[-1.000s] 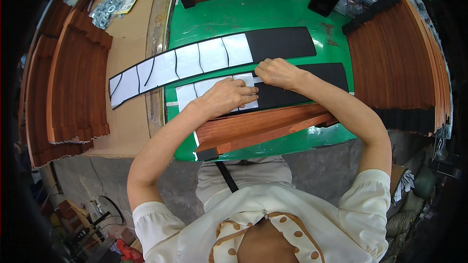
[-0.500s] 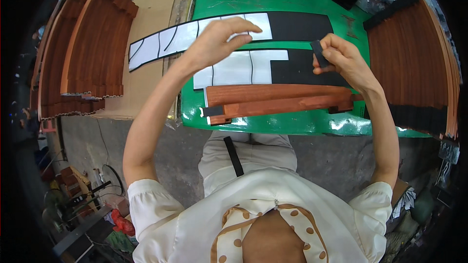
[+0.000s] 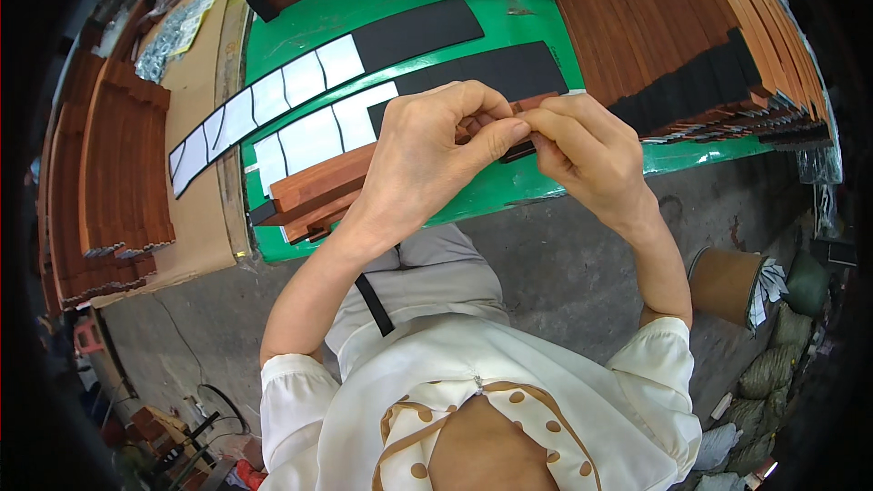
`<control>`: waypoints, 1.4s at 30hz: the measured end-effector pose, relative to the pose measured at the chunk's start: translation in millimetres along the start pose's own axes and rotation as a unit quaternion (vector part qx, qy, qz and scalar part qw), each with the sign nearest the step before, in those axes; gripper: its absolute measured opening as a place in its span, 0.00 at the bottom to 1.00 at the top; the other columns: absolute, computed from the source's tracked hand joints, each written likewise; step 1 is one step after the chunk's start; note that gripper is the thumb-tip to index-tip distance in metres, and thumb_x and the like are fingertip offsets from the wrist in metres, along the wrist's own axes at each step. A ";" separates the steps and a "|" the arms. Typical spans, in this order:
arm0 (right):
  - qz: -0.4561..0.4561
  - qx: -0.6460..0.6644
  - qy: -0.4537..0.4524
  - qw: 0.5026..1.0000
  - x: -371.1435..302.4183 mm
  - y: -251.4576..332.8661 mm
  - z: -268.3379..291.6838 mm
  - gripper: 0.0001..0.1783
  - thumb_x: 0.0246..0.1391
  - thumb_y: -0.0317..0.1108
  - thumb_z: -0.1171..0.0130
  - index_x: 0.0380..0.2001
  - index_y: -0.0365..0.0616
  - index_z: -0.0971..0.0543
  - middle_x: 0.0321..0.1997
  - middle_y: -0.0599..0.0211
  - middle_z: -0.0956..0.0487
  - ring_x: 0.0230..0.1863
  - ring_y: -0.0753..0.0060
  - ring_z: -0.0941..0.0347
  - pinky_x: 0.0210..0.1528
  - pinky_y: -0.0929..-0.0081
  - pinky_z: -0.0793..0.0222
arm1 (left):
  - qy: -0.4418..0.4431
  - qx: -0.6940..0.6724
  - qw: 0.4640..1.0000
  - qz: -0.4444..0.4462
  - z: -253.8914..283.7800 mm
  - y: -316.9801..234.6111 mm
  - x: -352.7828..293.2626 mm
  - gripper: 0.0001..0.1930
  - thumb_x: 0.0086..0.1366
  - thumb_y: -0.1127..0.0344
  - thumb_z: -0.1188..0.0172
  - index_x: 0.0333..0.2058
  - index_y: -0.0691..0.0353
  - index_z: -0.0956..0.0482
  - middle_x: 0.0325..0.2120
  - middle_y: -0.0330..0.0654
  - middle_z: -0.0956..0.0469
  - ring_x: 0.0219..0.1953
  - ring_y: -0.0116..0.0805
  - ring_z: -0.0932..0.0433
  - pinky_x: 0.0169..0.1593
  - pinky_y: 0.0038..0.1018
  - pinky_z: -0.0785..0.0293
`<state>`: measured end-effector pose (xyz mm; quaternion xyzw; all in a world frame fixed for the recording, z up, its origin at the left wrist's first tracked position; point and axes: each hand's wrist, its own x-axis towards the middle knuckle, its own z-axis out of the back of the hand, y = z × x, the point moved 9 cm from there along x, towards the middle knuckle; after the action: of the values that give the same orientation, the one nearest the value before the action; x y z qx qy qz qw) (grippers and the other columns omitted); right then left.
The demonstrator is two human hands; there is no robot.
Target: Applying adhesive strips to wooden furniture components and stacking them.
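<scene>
Clear plastic bags (image 3: 177,32) are lying crumpled at the upper left, beside the green table (image 3: 509,0) — a round brown cardboard drum (image 3: 723,284) is standing on the floor at right.

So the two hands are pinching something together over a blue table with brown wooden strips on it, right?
Not quite: the head view shows a green table, not a blue one. The left hand and right hand do pinch something together over it, with brown wooden strips lying there.

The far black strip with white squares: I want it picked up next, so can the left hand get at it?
Probably yes: the far black strip lies uncovered on the green table, just beyond the left hand.
</scene>
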<state>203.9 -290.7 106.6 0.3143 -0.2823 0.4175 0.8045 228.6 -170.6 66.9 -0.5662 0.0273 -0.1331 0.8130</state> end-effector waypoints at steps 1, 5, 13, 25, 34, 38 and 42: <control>0.004 -0.020 -0.003 1.000 -2.8 3.3 6.2 0.13 0.40 0.18 0.38 0.33 0.38 0.22 0.30 0.63 0.24 0.28 0.63 0.26 0.30 0.72 0.27 | -0.009 0.018 0.999 -0.034 -2.5 -6.2 0.4 0.07 0.57 0.70 0.36 0.32 0.68 0.20 0.24 0.36 0.21 0.26 0.20 0.26 0.30 0.17 0.30; -0.078 0.066 0.058 0.993 -16.7 -19.4 14.2 0.12 0.41 0.19 0.37 0.34 0.37 0.22 0.33 0.62 0.22 0.31 0.64 0.24 0.31 0.73 0.27 | 0.015 0.027 0.998 -0.056 -12.9 -10.4 2.6 0.08 0.54 0.71 0.34 0.33 0.67 0.20 0.25 0.38 0.21 0.26 0.21 0.24 0.29 0.19 0.28; -0.160 0.166 0.120 0.966 -25.4 -43.0 9.5 0.13 0.44 0.22 0.37 0.36 0.36 0.21 0.37 0.61 0.21 0.33 0.66 0.23 0.33 0.75 0.28 | 0.006 0.120 0.963 -0.241 -25.8 -33.4 4.9 0.13 0.49 0.73 0.32 0.35 0.66 0.20 0.27 0.41 0.20 0.26 0.28 0.21 0.30 0.20 0.26; -0.120 0.053 0.127 0.983 -35.7 -104.1 -11.8 0.13 0.41 0.24 0.37 0.34 0.42 0.21 0.33 0.67 0.22 0.34 0.64 0.26 0.35 0.70 0.30 | -0.063 0.299 0.947 -0.100 -41.9 50.4 30.3 0.16 0.50 0.60 0.32 0.37 0.59 0.19 0.34 0.40 0.21 0.34 0.40 0.24 0.39 0.33 0.33; -0.098 0.086 0.174 0.976 -37.6 -109.9 -33.4 0.11 0.42 0.27 0.37 0.33 0.45 0.19 0.32 0.71 0.23 0.34 0.67 0.28 0.37 0.70 0.32 | -0.088 0.290 0.949 -0.088 -51.0 51.5 33.7 0.12 0.50 0.59 0.32 0.32 0.56 0.18 0.31 0.33 0.21 0.31 0.33 0.25 0.36 0.30 0.42; -0.100 0.090 0.179 0.975 -38.3 -112.0 -34.9 0.11 0.42 0.27 0.37 0.34 0.46 0.18 0.31 0.71 0.24 0.34 0.67 0.29 0.36 0.70 0.33 | -0.100 0.286 0.948 -0.095 -49.8 49.7 32.6 0.11 0.50 0.60 0.33 0.31 0.56 0.18 0.30 0.32 0.21 0.30 0.32 0.25 0.35 0.29 0.43; -0.103 0.092 0.182 0.974 -38.4 -114.3 -35.7 0.11 0.43 0.27 0.37 0.34 0.46 0.18 0.31 0.71 0.24 0.34 0.67 0.29 0.37 0.70 0.33 | -0.102 0.286 0.948 -0.094 -49.5 49.4 32.3 0.11 0.50 0.60 0.33 0.31 0.57 0.18 0.30 0.32 0.20 0.29 0.31 0.25 0.35 0.29 0.43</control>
<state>288.9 -335.0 25.3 0.3329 -0.0578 0.4069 0.8487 259.2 -207.8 6.8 -0.3203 -0.1486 -0.1528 0.9230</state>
